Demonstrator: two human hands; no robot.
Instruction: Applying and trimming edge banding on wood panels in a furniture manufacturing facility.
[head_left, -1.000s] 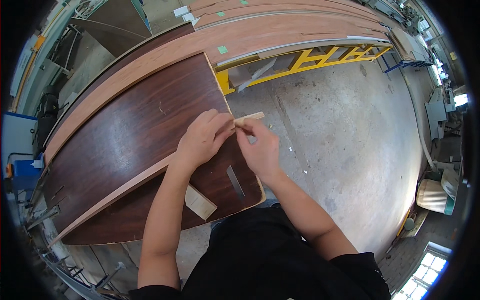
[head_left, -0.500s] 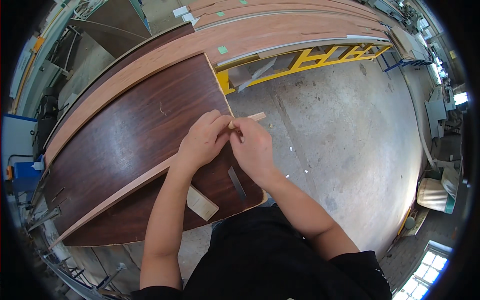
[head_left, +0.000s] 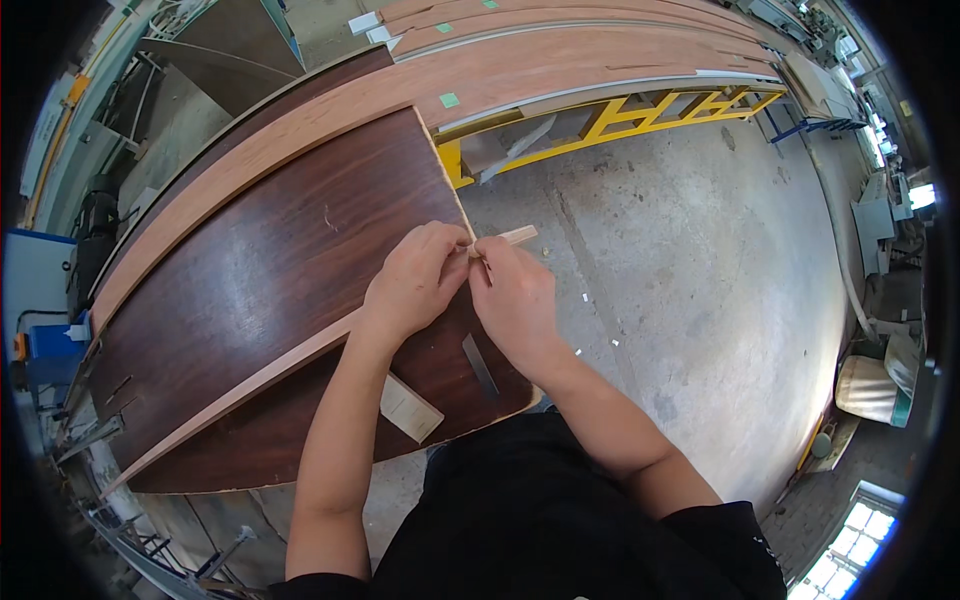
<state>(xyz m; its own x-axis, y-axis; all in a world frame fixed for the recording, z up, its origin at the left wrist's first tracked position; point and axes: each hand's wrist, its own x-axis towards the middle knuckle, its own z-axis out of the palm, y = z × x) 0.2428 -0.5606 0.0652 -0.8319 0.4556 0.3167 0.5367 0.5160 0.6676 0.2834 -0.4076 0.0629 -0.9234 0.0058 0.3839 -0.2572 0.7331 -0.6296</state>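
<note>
A long, pale wooden strip (head_left: 245,390) lies across a dark brown wood-grain board (head_left: 270,240). It runs under my left hand (head_left: 415,282), and its far end pokes out beyond the board's right edge, past my right hand (head_left: 517,300). Both hands meet at that edge with fingers bent and thumbs pinched. Between the fingertips shows a small tan bit (head_left: 472,251), too small and covered to name. On the board near my body lie a flat grey metal strip (head_left: 480,364) and a pale rectangular wood block (head_left: 411,410).
Long reddish-brown planks (head_left: 560,65) with green tape pieces (head_left: 449,100) extend at the back over a yellow metal frame (head_left: 600,125). Grey concrete floor (head_left: 680,260) with small scraps lies to the right. A blue box (head_left: 55,350) stands at far left.
The whole view has shifted slightly. My hands stay together at the board's edge with only small finger movement, and less of the tan bit shows between them.
</note>
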